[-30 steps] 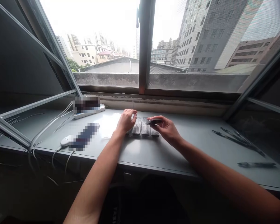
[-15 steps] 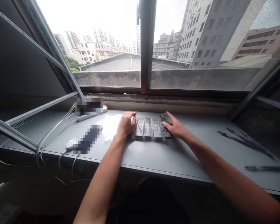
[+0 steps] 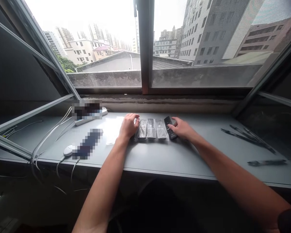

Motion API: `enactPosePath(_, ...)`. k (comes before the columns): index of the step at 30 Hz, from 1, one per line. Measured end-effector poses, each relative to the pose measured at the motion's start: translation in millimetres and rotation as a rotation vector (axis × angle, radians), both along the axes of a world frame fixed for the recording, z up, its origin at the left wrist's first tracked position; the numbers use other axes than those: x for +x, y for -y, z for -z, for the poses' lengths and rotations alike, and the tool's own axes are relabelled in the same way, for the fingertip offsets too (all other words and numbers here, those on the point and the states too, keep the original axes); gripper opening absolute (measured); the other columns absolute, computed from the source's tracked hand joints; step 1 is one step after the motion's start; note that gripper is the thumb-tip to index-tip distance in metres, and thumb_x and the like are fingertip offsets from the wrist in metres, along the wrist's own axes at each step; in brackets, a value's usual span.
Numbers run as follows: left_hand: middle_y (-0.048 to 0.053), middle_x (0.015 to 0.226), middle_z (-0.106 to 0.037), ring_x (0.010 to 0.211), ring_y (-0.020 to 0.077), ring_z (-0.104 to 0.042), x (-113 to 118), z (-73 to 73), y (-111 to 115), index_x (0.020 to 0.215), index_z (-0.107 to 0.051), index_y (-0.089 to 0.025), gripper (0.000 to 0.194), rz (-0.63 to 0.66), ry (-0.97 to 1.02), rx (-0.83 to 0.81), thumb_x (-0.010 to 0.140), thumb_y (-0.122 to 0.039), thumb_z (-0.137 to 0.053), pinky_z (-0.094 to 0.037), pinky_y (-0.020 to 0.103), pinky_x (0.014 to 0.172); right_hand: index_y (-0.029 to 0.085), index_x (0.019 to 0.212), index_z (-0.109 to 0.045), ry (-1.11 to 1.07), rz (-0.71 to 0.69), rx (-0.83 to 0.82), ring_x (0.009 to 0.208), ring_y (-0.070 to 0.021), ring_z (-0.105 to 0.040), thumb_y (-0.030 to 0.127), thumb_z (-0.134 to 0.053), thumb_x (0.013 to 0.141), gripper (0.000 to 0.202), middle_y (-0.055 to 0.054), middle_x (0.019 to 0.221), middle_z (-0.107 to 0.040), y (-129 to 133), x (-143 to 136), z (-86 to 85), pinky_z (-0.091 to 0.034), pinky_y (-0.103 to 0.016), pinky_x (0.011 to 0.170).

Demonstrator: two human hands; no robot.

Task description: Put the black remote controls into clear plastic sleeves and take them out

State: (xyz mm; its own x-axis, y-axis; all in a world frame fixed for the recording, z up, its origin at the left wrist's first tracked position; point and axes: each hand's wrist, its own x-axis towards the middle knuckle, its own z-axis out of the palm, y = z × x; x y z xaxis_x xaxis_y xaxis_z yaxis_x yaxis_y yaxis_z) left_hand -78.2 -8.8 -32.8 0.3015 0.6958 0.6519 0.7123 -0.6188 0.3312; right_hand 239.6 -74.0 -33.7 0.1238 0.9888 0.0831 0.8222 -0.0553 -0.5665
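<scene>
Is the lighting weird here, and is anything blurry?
Head view: daylight through the dark-framed window blows out the sky; glare whitens the smooth grey tabletop left of centre; below its edge is nearly black; slender black items at right look soft; markings on three plastic-wrapped dark remotes are unreadable.

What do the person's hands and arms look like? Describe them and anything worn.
The left hand and right hand are bare, with no gloves or watch visible. The left forearm and right forearm are uncovered; a dark patch near the right elbow may be a sleeve.
</scene>
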Motion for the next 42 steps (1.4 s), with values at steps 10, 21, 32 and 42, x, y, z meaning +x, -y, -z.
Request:
enactPosePath(10,0.010,0.113,-0.079,0.114,0.0296,-0.068,1,3.3,-1,0.112,-0.076,-0.020,0.020,0.010,-0.017,-0.014,0.103,-0.018,-0.058,-0.054,0.046,0.107,0.018,0.143,-0.068,0.062,-0.144,0.091,0.091,-0.0268,-0.075,0.036,-0.058,0.107,0.042,-0.008,0.097,-0.082,5,-1,2.5,-0.052,-0.035,0.080)
enactPosePath(21,0.010,0.113,-0.079,0.115,0.0288,-0.068,-1,4.2,0,0.112,-0.077,-0.021,0.021,0.007,-0.002,-0.021,0.102,-0.017,-0.058,-0.054,0.044,0.108,0.024,0.101,-0.078,0.022,-0.515,0.294,0.108,-0.0303,-0.066,0.049,-0.061,0.106,0.031,-0.010,0.108,-0.076,17,-5,-19.1,-0.053,-0.044,0.097)
enactPosePath(32,0.010,0.113,-0.080,0.114,0.0297,-0.068,0,1.4,1,0.111,-0.076,-0.021,0.022,0.012,-0.003,-0.020,0.100,-0.016,-0.058,-0.055,0.047,0.106,0.025,0.094,-0.075,-0.010,-0.721,0.103,0.108,-0.0306,-0.059,0.054,-0.086,0.086,0.033,-0.008,0.102,-0.071,27,-10,-27.4,-0.050,-0.043,0.095)
enactPosePath(42,0.010,0.115,-0.079,0.115,0.0294,-0.067,2,-2.5,5,0.112,-0.076,-0.021,0.022,0.033,0.004,-0.021,0.101,-0.014,-0.059,-0.054,0.046,0.108,0.025,0.087,-0.078,-0.023,-0.739,0.067,0.112,-0.0315,-0.059,0.051,-0.082,0.092,0.027,-0.009,0.100,-0.071,25,-12,-24.1,-0.051,-0.045,0.099)
